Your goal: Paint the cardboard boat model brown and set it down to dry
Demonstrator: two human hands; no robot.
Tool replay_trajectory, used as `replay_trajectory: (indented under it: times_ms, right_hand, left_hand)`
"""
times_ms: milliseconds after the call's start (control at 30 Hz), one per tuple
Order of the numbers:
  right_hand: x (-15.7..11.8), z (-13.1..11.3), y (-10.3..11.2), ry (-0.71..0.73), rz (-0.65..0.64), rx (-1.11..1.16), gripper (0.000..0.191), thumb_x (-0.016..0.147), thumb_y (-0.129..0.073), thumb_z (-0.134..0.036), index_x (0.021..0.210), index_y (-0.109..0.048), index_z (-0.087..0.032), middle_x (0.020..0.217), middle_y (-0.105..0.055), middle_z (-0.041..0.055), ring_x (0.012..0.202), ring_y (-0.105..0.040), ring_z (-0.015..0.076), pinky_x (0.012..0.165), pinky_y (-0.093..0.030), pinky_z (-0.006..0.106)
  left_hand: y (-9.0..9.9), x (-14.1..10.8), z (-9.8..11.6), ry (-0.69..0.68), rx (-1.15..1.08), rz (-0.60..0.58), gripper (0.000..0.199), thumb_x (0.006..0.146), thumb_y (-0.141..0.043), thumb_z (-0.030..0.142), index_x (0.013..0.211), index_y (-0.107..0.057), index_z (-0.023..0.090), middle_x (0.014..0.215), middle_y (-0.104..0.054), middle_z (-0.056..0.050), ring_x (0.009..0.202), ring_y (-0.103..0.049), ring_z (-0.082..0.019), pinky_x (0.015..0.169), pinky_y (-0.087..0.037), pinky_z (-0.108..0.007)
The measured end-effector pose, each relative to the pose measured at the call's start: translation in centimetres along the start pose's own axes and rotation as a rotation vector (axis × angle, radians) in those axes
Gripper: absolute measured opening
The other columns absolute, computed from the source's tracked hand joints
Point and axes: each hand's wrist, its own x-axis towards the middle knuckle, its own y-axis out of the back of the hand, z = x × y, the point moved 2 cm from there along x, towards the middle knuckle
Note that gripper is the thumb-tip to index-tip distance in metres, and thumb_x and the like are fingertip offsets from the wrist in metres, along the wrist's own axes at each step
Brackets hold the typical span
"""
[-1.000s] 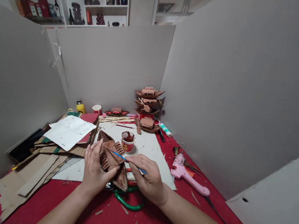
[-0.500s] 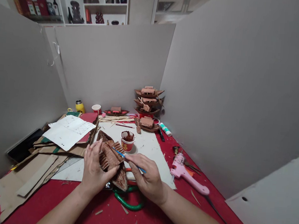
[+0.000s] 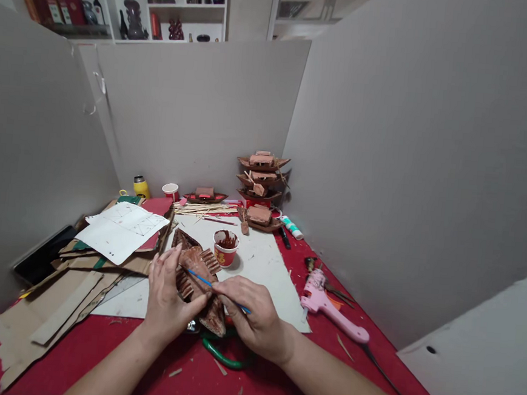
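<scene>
My left hand point(image 3: 167, 293) grips a brown model boat point(image 3: 214, 315), its thumb and fingers around the ridged cabin roof. The boat is tilted, with its far tip up and left and its near tip toward me. In my right hand point(image 3: 254, 315) is a thin blue paintbrush point(image 3: 200, 278), held like a pen, its tip on the roof's left part. A paper cup point(image 3: 225, 252) with dark brown paint smeared inside stands just behind the boat. Green-handled scissors point(image 3: 226, 359) lie partly hidden beneath the boat and my right hand.
Finished-looking model boats point(image 3: 263, 176) are stacked at the back, with one more boat point(image 3: 205, 195) to their left. Cardboard sheets point(image 3: 72, 304) and a drawing point(image 3: 126, 229) lie left. A pink glue gun point(image 3: 328, 306) with its cord rests right. Thin sticks point(image 3: 208, 209) lie behind the white sheet point(image 3: 267, 271).
My right hand has shifted slightly left and down, bringing the brush tip from the roof's right part over to its left. My left hand keeps its grip on the boat.
</scene>
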Motion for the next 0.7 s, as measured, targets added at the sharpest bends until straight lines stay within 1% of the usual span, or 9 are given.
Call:
replay_trajectory:
  times_ms: [67, 200, 267, 400, 500, 600, 700]
  right_hand:
    - [0.0, -0.1, 0.1, -0.002, -0.001, 0.000, 0.035, 0.093, -0.054, -0.008, 0.125, -0.060, -0.020, 0.096, -0.076, 0.0105, 0.086, -0.072, 0.0201, 0.076, -0.061, 0.034]
    - [0.0, 0.2, 0.5, -0.046, 0.078, -0.029, 0.035, 0.093, -0.055, -0.008, 0.124, -0.062, -0.021, 0.099, -0.076, 0.0102, 0.091, -0.072, 0.0206, 0.079, -0.060, 0.035]
    - [-0.1, 0.3, 0.5, -0.046, 0.070, -0.030, 0.035, 0.092, -0.055, -0.007, 0.123, -0.062, -0.021, 0.099, -0.076, 0.0104, 0.091, -0.072, 0.0208, 0.079, -0.059, 0.034]
    - [0.0, 0.0, 0.7, -0.028, 0.045, -0.036, 0.033, 0.091, -0.054, -0.007, 0.120, -0.062, -0.021, 0.093, -0.075, 0.0103, 0.084, -0.072, 0.0210, 0.074, -0.059, 0.034]
    - [0.4, -0.2, 1.3, -0.058, 0.067, -0.014, 0.031, 0.091, -0.053, -0.007, 0.116, -0.063, -0.021, 0.088, -0.075, 0.0082, 0.080, -0.072, 0.0202, 0.070, -0.058, 0.033]
    - [0.9, 0.1, 2.4, -0.122, 0.154, -0.033, 0.029, 0.093, -0.051, -0.008, 0.114, -0.064, -0.022, 0.087, -0.075, 0.0067, 0.079, -0.072, 0.0190, 0.070, -0.058, 0.032]
    - [1.1, 1.3, 3.7, -0.259, 0.296, -0.185, 0.020, 0.095, -0.052, -0.014, 0.105, -0.067, -0.022, 0.087, -0.076, 0.0060, 0.079, -0.073, 0.0187, 0.074, -0.058, 0.031]
  left_hand:
    - [0.1, 0.0, -0.1, 0.007, -0.001, 0.009, 0.096, 0.075, -0.076, 0.035, 0.152, -0.022, 0.018, 0.139, -0.054, -0.021, 0.128, -0.050, -0.037, 0.110, -0.034, -0.059]
    - [0.1, 0.1, -0.2, 0.032, 0.007, 0.017, 0.099, 0.072, -0.079, 0.037, 0.152, -0.023, 0.018, 0.140, -0.054, -0.020, 0.128, -0.050, -0.036, 0.111, -0.033, -0.059]
    - [0.2, 0.1, -0.2, 0.036, 0.008, 0.013, 0.100, 0.073, -0.079, 0.036, 0.153, -0.022, 0.019, 0.141, -0.053, -0.020, 0.128, -0.050, -0.036, 0.111, -0.033, -0.059]
    - [0.2, 0.2, -0.3, 0.035, 0.003, 0.013, 0.101, 0.073, -0.078, 0.037, 0.153, -0.020, 0.019, 0.140, -0.053, -0.020, 0.128, -0.050, -0.036, 0.111, -0.033, -0.060]
    - [0.3, 0.2, -0.4, 0.057, -0.004, 0.019, 0.101, 0.072, -0.079, 0.037, 0.154, -0.020, 0.019, 0.138, -0.055, -0.019, 0.126, -0.052, -0.036, 0.111, -0.034, -0.060]
    - [0.3, 0.3, -0.5, 0.060, -0.006, 0.025, 0.100, 0.073, -0.078, 0.036, 0.153, -0.021, 0.020, 0.137, -0.055, -0.019, 0.126, -0.052, -0.036, 0.111, -0.033, -0.061]
    - [0.3, 0.3, -0.5, 0.061, -0.009, 0.017, 0.100, 0.072, -0.079, 0.037, 0.153, -0.021, 0.020, 0.138, -0.055, -0.019, 0.126, -0.052, -0.036, 0.111, -0.033, -0.061]
